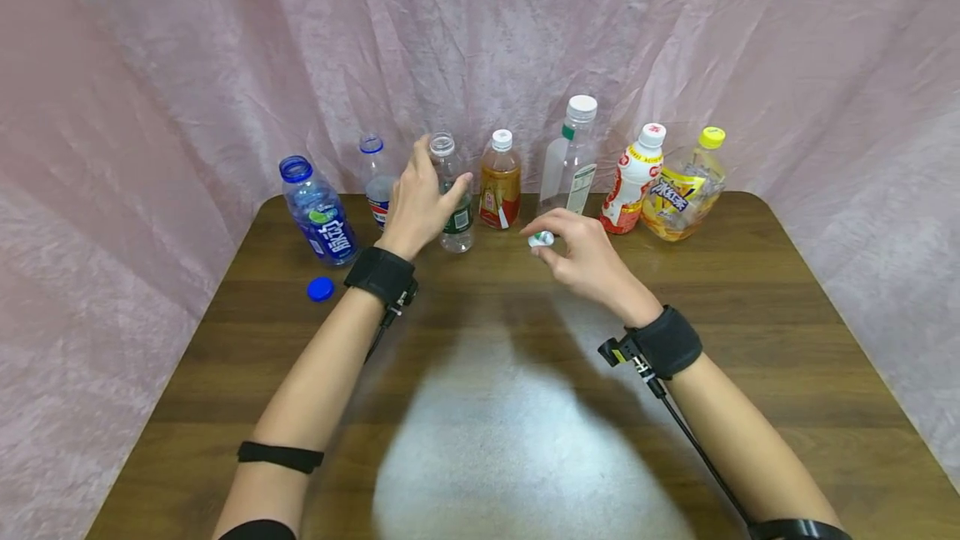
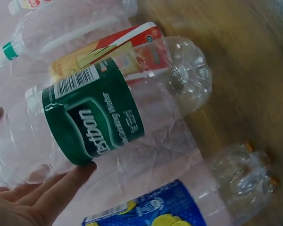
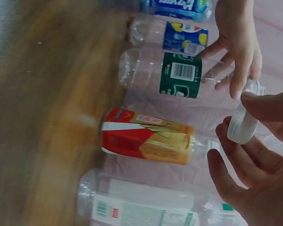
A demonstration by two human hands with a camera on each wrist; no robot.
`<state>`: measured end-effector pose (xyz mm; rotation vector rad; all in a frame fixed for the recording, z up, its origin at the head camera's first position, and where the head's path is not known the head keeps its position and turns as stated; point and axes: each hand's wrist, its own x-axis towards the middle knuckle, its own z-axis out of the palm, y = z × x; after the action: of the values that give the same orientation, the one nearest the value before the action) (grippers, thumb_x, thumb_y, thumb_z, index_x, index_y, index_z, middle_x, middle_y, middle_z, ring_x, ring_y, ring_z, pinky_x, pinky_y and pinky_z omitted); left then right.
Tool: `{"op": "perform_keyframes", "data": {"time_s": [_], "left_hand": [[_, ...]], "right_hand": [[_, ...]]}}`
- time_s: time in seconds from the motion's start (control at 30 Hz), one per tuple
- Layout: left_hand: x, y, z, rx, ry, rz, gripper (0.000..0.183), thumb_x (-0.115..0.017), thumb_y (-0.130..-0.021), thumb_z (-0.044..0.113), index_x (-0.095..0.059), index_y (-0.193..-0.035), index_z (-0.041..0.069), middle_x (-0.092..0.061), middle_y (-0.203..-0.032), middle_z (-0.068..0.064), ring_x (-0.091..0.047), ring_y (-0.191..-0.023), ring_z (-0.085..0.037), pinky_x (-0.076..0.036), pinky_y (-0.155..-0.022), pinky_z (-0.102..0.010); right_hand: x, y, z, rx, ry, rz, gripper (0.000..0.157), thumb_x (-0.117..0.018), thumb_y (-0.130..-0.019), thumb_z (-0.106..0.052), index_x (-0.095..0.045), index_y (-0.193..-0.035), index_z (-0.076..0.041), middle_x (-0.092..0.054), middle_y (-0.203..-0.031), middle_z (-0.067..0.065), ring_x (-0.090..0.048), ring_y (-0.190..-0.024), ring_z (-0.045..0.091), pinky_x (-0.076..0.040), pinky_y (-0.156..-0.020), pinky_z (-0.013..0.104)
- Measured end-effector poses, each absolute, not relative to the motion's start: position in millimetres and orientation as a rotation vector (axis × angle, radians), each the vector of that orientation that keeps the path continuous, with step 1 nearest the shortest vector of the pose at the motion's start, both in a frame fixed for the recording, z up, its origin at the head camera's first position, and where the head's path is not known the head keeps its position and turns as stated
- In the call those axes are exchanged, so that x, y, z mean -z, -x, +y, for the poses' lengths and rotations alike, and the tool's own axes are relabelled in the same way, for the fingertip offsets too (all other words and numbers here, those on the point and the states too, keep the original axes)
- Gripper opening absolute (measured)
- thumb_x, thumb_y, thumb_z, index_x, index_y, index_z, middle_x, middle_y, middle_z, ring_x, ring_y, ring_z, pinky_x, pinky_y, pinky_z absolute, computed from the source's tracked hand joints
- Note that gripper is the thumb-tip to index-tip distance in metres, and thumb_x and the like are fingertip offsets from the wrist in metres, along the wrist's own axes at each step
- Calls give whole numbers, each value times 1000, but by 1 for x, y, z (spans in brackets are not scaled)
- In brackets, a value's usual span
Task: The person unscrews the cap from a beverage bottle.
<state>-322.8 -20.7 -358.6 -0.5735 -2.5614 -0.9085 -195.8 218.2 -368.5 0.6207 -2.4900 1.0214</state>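
Observation:
A clear water bottle with a green label stands upright, its mouth uncapped. My left hand is around its upper part, thumb spread away on the near right side and fingers behind it. In the left wrist view the fingertips lie against or very close to the bottle; contact is not certain. My right hand pinches a white bottle cap with green print between thumb and fingers, above the table to the right of that bottle. The cap's hollow side partly shows in the right wrist view.
Left of the water bottle are an uncapped blue-label bottle, a blue bottle and a loose blue cap. Rightward stand an amber drink bottle, a tall clear bottle, a red-white bottle and a yellow-capped bottle.

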Motion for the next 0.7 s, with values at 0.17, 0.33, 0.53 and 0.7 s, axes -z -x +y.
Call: {"op": "perform_keyframes", "data": {"time_s": [0.17,0.33,0.53,0.7], "left_hand": [[366,324,-22,913,524,-2624,89,-64,-101,45,-8,-163,13,-47,-155,-24,-66,-112,-48,-55,-88,-57],[370,325,-23,924,479,-2648,88,-62,-99,47,-10,-163,14,-40,-162,-22,-66,-112,-49,-55,-88,-58],[368,323,-22,906,473,-2635,99,-66,-95,54,-8,-164,14,-34,-165,-19,-61,-124,-48,-54,-95,-58],[361,319,-18,877,530,-2568,104,-67,-94,55,-3,-164,13,-33,-163,-20,-60,-125,-45,-58,-88,-56]], "right_hand": [[377,196,216,-1044,-618,-2518,23,-76,-86,3,-77,-107,-6,-75,-108,10,-70,-102,25,-55,-90,43],[381,196,212,-1043,-638,-2525,24,-76,-86,2,-77,-108,-5,-75,-109,10,-70,-102,26,-55,-90,43],[385,196,209,-1032,-654,-2538,23,-76,-86,2,-76,-109,-4,-75,-109,10,-70,-102,26,-54,-90,43],[387,199,208,-980,-671,-2551,22,-76,-88,-1,-77,-109,-5,-75,-108,10,-70,-98,25,-55,-85,43]]}}
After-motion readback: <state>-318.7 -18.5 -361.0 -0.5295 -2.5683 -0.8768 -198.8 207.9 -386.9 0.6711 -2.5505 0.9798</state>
